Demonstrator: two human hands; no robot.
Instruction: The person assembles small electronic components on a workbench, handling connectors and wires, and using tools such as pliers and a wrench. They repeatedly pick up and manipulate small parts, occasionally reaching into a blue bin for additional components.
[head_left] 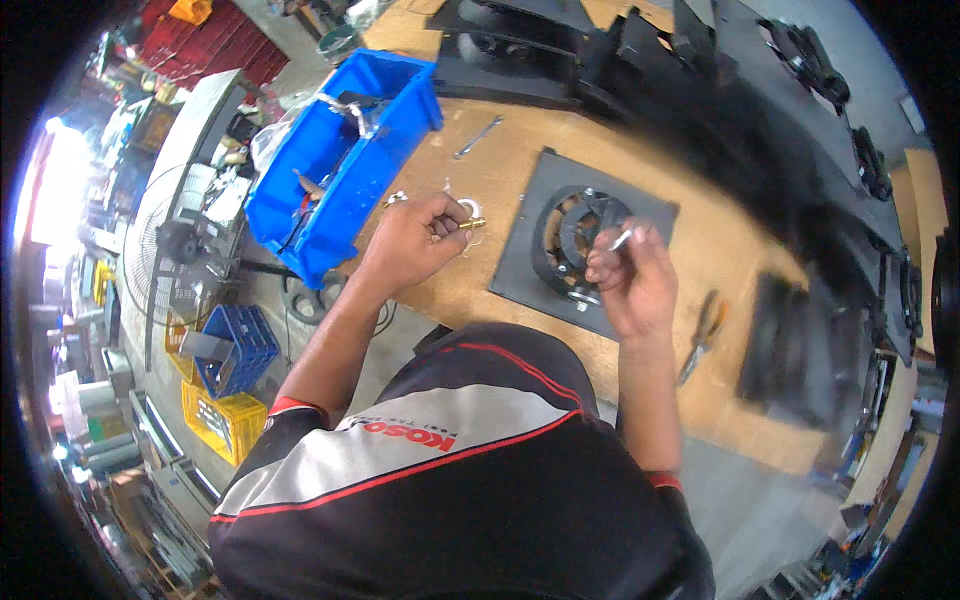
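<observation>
My left hand (418, 240) is closed, pinching a small brass fitting (473, 224) between thumb and fingers. A white ring (467, 207), perhaps a tape roll, shows right behind the fitting. Over the near right part of a black square plate (522, 235) hovers my right hand (630, 275), its fingers curled round a small, short, pale piece (621, 239) whose kind is unclear. On that plate sits a black round slotted part (556, 235), partly hidden by the right hand.
A blue bin (285, 195) holding loose parts stands left of the hands. Beyond them lies a wrench (479, 138). Orange-handled pliers (706, 335) rest to the right on the wooden table (450, 285). Blurred black panels (720, 130) line the far right. A fan (178, 243) stands at left.
</observation>
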